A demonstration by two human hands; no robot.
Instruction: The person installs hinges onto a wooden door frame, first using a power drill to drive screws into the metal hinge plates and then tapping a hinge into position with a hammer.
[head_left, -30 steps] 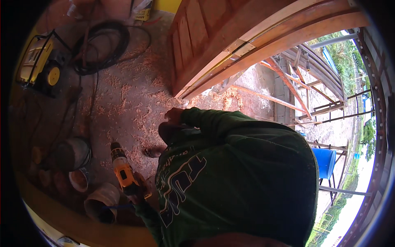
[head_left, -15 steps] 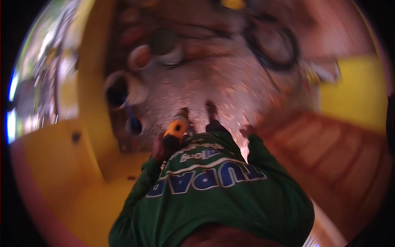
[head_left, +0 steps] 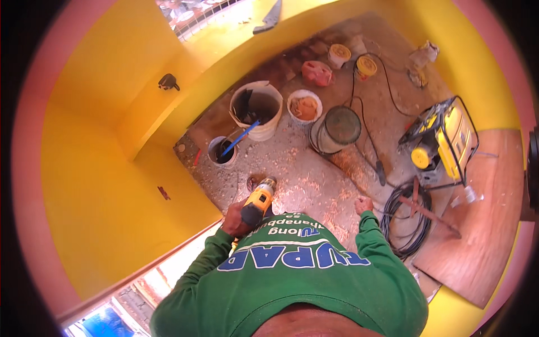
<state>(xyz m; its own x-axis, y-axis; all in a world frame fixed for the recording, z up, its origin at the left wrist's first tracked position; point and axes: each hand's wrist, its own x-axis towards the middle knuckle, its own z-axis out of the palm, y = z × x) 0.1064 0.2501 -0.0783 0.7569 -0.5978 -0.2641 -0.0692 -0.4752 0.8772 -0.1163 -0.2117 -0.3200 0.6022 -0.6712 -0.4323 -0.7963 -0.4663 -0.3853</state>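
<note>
My left hand (head_left: 236, 220) grips a yellow-and-black power drill (head_left: 259, 202) by its handle. The drill's chuck points ahead, over the gritty floor. My right hand (head_left: 364, 205) hangs apart from it at my right side, its fingers curled closed with nothing seen in them. The nearest thing to that hand is a coil of black cable (head_left: 405, 222) on the floor. Ahead of the drill stand a small bucket (head_left: 223, 163) with a blue-handled tool (head_left: 240, 139) leaning out of it and a larger pale bucket (head_left: 268, 131).
A white tub of orange-brown stuff (head_left: 305, 105), a grey-green container (head_left: 342, 126) and a red container (head_left: 318, 73) stand farther ahead. At right a yellow-and-black generator (head_left: 446, 140) stands by a wooden board (head_left: 471, 236). A yellow wall (head_left: 90, 196) rises at left; a saw (head_left: 269, 18) lies on the ledge.
My view has swung leftward and steadied from a blur. The generator and more of the left wall now show. The drill stays in my left hand; my right hand still hangs at my side.
</note>
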